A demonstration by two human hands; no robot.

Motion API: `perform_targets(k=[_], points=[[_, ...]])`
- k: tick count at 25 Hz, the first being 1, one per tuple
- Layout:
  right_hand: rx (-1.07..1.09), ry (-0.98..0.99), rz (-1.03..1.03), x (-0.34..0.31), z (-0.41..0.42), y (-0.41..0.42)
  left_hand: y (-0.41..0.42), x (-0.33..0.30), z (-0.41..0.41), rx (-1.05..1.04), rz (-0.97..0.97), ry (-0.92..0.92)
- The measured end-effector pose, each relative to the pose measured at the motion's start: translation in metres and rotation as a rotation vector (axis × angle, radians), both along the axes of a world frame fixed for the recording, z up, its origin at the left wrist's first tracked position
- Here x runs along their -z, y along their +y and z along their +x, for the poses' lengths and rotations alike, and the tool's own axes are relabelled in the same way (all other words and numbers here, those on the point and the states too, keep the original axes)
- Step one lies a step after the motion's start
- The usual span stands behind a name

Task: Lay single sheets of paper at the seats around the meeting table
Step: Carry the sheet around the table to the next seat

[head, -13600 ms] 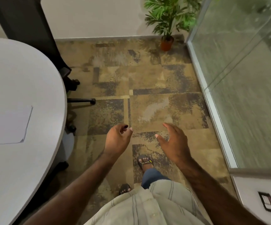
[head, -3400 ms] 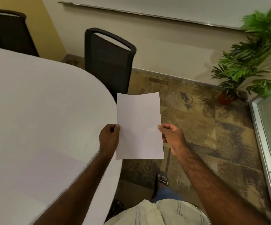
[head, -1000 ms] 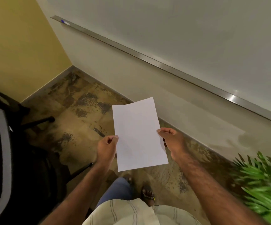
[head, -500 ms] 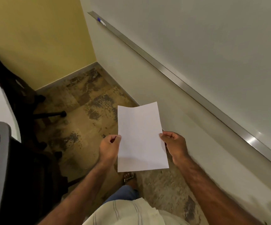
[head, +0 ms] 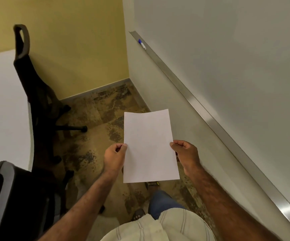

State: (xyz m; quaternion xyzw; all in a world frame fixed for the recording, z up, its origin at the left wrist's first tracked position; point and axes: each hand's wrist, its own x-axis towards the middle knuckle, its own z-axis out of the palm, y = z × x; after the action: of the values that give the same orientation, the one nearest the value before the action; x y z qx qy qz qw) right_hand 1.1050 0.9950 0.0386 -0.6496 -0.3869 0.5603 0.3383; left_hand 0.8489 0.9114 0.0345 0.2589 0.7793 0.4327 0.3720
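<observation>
I hold one white sheet of paper (head: 149, 146) in front of me over the carpet. My left hand (head: 115, 157) pinches its left edge and my right hand (head: 186, 153) pinches its right edge. The white meeting table (head: 3, 115) fills the left side of the view, with its curved edge about a chair's width from the sheet. A black office chair (head: 36, 94) stands at the table's far side and a second one (head: 17, 200) is close at my lower left. No sheet shows on the visible part of the table.
A whiteboard with a metal tray (head: 201, 108) runs along the wall on my right, with a blue marker (head: 142, 44) on the tray. A yellow wall closes the corner ahead. Patterned carpet (head: 95, 145) forms a narrow lane between chairs and wall.
I have walked on along the whiteboard wall with the sheet held the same way. The view has turned left, so the table and the far chair have come into sight.
</observation>
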Motion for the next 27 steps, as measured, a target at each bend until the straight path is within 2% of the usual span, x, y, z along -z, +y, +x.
perform_targets(k=[13,27], points=[[-0.329,0.007,0.004,-0.006,-0.112,0.218,0.139,-0.012,-0.07,-0.337,-0.045,0.037],[-0.641,-0.039,0.007,0.001,-0.323,0.325,0.185,0.011,-0.214,-0.635,-0.037,-0.005]])
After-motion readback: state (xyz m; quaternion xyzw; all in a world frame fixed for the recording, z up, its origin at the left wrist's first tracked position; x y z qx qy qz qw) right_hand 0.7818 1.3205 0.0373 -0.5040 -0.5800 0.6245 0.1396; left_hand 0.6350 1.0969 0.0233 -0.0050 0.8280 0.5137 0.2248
